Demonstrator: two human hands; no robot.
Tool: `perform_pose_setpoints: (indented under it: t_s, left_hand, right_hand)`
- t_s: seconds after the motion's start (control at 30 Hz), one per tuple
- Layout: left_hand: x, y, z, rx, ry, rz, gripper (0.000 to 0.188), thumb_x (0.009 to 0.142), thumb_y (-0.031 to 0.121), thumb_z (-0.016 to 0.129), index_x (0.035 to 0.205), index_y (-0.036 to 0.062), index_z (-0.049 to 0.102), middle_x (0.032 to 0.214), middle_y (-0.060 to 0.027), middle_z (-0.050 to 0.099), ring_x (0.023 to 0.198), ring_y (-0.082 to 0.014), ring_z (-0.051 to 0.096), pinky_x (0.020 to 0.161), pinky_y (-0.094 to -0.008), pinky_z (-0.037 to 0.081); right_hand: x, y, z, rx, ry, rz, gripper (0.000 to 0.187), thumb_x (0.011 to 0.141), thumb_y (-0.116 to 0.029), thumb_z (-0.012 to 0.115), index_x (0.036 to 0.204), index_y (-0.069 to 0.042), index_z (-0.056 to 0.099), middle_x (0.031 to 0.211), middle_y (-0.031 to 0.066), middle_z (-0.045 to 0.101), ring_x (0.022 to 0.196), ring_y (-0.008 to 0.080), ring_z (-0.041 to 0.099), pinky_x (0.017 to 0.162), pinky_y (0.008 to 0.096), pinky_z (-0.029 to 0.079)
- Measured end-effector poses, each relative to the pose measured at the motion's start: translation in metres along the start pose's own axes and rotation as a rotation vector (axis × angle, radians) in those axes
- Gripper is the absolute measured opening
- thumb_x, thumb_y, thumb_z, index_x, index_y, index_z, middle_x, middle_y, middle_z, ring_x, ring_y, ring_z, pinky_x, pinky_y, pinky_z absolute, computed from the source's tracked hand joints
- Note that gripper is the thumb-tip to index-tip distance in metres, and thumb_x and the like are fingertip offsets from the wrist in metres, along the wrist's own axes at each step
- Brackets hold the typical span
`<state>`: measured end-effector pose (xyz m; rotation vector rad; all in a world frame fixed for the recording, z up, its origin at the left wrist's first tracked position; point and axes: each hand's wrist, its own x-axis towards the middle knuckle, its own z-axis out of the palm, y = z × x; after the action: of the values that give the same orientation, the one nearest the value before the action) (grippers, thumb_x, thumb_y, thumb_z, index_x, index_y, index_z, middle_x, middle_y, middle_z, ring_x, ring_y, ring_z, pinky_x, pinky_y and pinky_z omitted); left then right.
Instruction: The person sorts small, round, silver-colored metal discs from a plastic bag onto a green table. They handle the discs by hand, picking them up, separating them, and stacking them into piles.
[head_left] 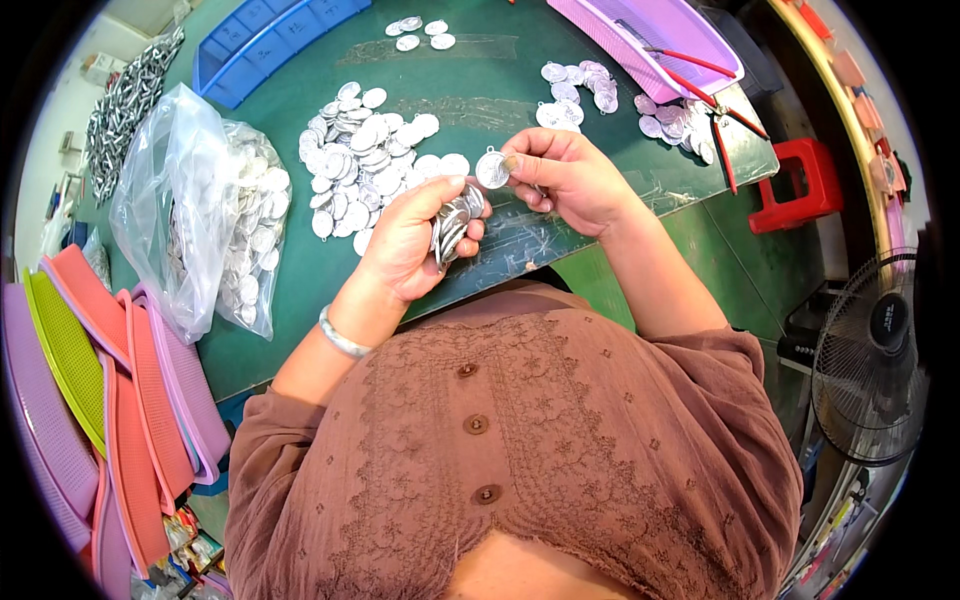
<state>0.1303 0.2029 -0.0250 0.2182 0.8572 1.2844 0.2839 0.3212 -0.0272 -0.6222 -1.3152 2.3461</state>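
Note:
My left hand (408, 232) is closed around a stack of round silver medals (455, 228), seen edge-on between fingers and thumb. Just right of it, my right hand (568, 180) pinches a single silver medal (492, 170) with a small loop at its top. Thumb and forefinger grip its right edge, and its face is toward me. Beyond my left hand, a large loose heap of similar medals (350, 160) is spread on the green table (470, 75). Whether more medals sit under the right hand's curled fingers is hard to make out.
A clear plastic bag of medals (250, 230) lies left of the heap. Smaller medal groups (575, 90) lie at the far right, near red-handled pliers (718, 105) and a purple basket (650, 40). A blue bin (270, 50) stands far left; stacked baskets (130, 400) crowd the near left.

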Motion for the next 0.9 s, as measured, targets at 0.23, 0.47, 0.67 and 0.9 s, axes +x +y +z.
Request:
perform_pose_setpoints:
  t_s: [0.23, 0.47, 0.67, 0.9]
  left_hand:
    - [0.002, -0.002, 0.005, -0.147, -0.172, -0.162, 0.019, 0.085, 0.019, 0.052, 0.09, 0.001, 0.052, 0.072, -0.0066, 0.053, 0.056, -0.0122, 0.052, 0.044, -0.0207, 0.043]
    - [0.004, -0.004, 0.011, -0.028, 0.015, 0.067, 0.015, 0.081, 0.015, 0.058, 0.089, 0.0048, 0.05, 0.07, -0.0041, 0.052, 0.056, -0.0111, 0.051, 0.045, -0.0211, 0.043]
    - [0.006, -0.009, 0.011, 0.076, 0.084, 0.179, 0.014, 0.081, 0.016, 0.058, 0.087, 0.0055, 0.052, 0.07, -0.0023, 0.052, 0.056, -0.0104, 0.05, 0.046, -0.0212, 0.041]
    - [0.005, -0.011, 0.012, 0.089, 0.074, 0.184, 0.014, 0.082, 0.016, 0.057, 0.088, 0.0048, 0.052, 0.069, -0.0027, 0.052, 0.056, -0.0106, 0.051, 0.046, -0.0209, 0.042]
  right_hand:
    - [0.0, 0.002, 0.005, -0.068, -0.089, -0.007, 0.014, 0.082, -0.013, 0.056, 0.091, -0.002, 0.059, 0.07, 0.0009, 0.057, 0.054, 0.004, 0.043, 0.045, 0.0158, 0.031]
    - [-0.005, 0.004, 0.009, -0.016, -0.102, -0.035, 0.022, 0.08, -0.013, 0.059, 0.099, -0.002, 0.059, 0.072, -0.0022, 0.056, 0.054, 0.0023, 0.042, 0.047, 0.015, 0.032]
    - [-0.007, 0.004, 0.013, -0.094, -0.042, -0.078, 0.023, 0.078, -0.013, 0.061, 0.098, -0.002, 0.061, 0.073, -0.0028, 0.057, 0.054, 0.001, 0.04, 0.047, 0.0148, 0.032]
    - [-0.009, 0.003, 0.017, -0.193, 0.044, -0.115, 0.022, 0.079, -0.016, 0.06, 0.095, -0.002, 0.063, 0.066, -0.004, 0.055, 0.053, 0.0011, 0.039, 0.046, 0.015, 0.03]
